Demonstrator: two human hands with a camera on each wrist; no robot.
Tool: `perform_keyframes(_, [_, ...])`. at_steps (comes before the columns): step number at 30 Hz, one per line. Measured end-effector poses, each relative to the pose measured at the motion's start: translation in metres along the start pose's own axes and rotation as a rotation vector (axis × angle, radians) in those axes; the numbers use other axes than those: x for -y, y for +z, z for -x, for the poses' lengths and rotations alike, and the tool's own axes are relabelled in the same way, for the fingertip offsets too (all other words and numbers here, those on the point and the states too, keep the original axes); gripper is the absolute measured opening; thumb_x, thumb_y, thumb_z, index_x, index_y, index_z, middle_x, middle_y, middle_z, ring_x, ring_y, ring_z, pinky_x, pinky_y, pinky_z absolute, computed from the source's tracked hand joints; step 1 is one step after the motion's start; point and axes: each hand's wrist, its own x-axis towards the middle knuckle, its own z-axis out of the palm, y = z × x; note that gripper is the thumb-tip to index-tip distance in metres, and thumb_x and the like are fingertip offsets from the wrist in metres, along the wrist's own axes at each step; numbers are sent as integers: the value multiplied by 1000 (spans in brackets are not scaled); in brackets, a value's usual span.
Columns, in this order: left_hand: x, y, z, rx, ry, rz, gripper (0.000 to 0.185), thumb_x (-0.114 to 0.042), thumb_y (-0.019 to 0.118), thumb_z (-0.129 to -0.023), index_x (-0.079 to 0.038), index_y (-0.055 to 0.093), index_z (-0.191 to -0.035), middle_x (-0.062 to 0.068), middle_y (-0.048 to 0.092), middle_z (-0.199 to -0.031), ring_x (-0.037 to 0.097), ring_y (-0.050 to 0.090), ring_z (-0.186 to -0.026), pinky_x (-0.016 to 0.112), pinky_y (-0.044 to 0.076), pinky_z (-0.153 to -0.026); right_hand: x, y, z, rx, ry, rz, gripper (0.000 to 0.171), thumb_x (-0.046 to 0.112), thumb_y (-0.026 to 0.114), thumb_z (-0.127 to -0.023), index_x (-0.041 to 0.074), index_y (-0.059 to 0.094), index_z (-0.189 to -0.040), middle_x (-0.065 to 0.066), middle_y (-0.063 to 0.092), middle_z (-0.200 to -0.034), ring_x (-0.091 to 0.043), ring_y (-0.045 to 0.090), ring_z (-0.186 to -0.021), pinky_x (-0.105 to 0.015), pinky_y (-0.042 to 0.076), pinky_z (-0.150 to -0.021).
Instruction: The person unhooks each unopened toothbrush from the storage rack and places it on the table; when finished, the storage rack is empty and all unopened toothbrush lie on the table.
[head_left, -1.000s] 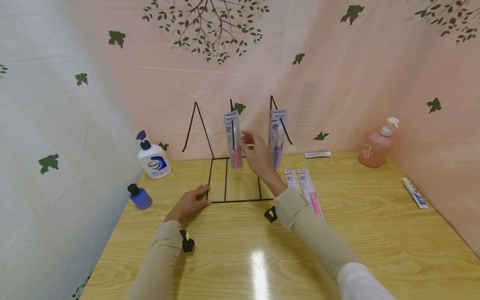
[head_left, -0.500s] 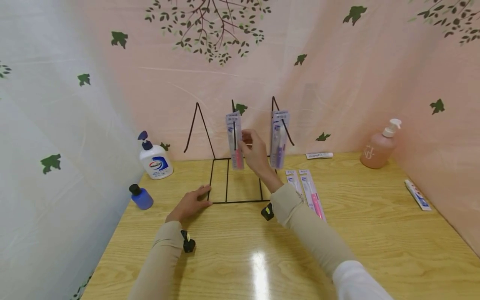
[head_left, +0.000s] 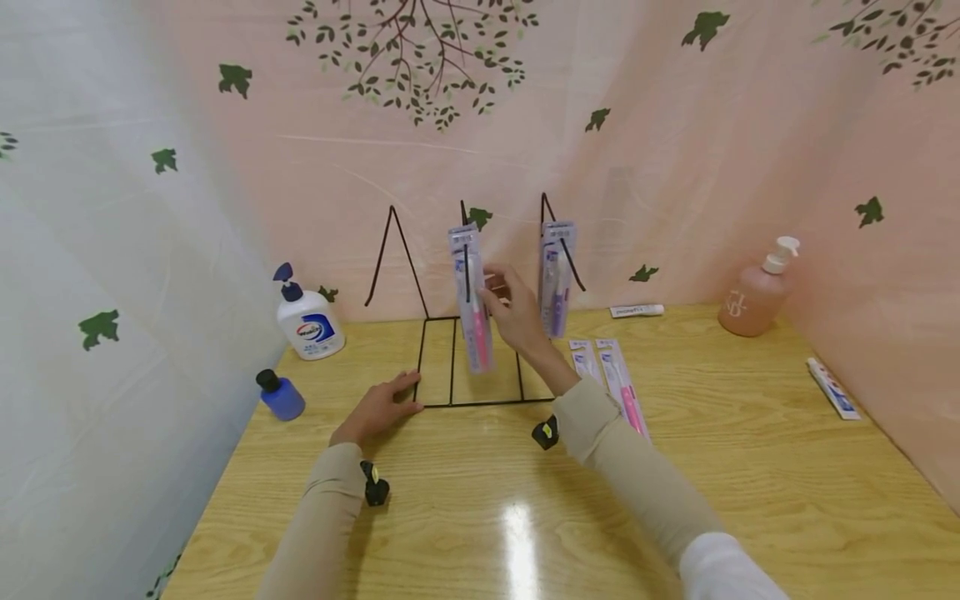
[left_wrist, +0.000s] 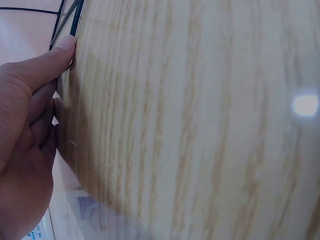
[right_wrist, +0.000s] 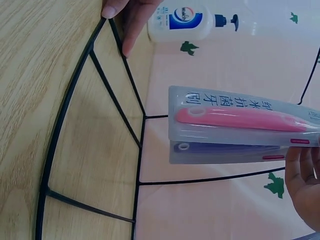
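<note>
A stiff, flat pack of clear plastic and printed backing, with a smooth, rounded pink toothbrush (right_wrist: 235, 119) sealed inside, is held upright, slightly tilted, at the middle hook of a black wire rack (right_wrist: 47, 191); the hook's thin prong is seen across its front. Its side edge is pinched by the curled fingers of the right hand (head_left: 517, 310), so the grip is closed down to the thickness of the pack (whether the prong is fully through the hole cannot be told). A purple toothbrush (right_wrist: 225, 148) in a matching pack is set just behind it. The front left corner of the rack is touched by the left hand (head_left: 378, 408), whose grip is loosely spread, the thumb laid at the corner and the forefinger stretched along the side bar. The rack's base is formed of slim straight bars, from which bent, pointed hooks are raised; on the right one another purple pack (head_left: 558, 312) is hung. Two more packs (head_left: 624, 392) are laid flat on the worktop (head_left: 720, 483), partly covered by the right sleeve (head_left: 637, 467). The worktop is marked with streaky wood grain and glossed by a bright reflection. To the left, a white soap bottle (head_left: 311, 329) with rounded shoulders and a small blue bottle (head_left: 283, 400) are stood; behind, a creased pinkish cloth (head_left: 630, 50) is printed with leaves and birds.
</note>
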Motion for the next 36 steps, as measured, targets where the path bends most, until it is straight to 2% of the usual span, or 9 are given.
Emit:
perform_keyframes(3, [0,0,0,0,-2,3,64,-31,63,-93,-18,36,-149,5,27,-157,30,20,-146,53,18,-117,5,-3,2,9,-2,14,30,8,56,-96,7,54,-126,-14,61,-101,-25,61,-86,-36,55,-73])
perform_keyframes(9, [0,0,1,-6,2,3,63,-30,63,-92,-17,37,-149,7,29,-156,31,21,-146,53,18,-117,12,-8,8,50,14,11,30,7,56,-96,6,55,-125,-14,60,-102,-26,60,-85,-46,56,-73])
perform_keyframes(15, [-1,0,3,-3,4,2,64,-30,63,-93,-17,36,-149,9,27,-157,31,20,-146,54,18,-117,19,-11,14,78,53,20,29,9,57,-96,11,56,-124,-13,60,-102,-26,61,-85,-30,54,-66])
perform_keyframes(23, [-1,0,3,-3,16,-9,64,-30,62,-93,-15,35,-149,11,26,-157,33,20,-146,55,18,-116,22,-15,22,97,52,48,29,11,57,-96,12,56,-125,-11,61,-100,-22,62,-81,-35,56,-68])
perform_keyframes(28, [-2,0,3,0,17,2,65,-30,63,-93,-16,35,-149,10,26,-157,31,20,-146,54,17,-117,25,-17,28,105,39,38,29,9,57,-96,10,56,-124,-12,61,-98,-24,62,-78,-28,54,-63])
perform_keyframes(36, [-3,0,3,1,24,6,65,-30,63,-93,-15,35,-149,10,27,-157,32,20,-146,55,18,-116,27,-20,35,124,43,11,30,9,57,-96,7,56,-125,-16,60,-101,-28,61,-81,-25,53,-65])
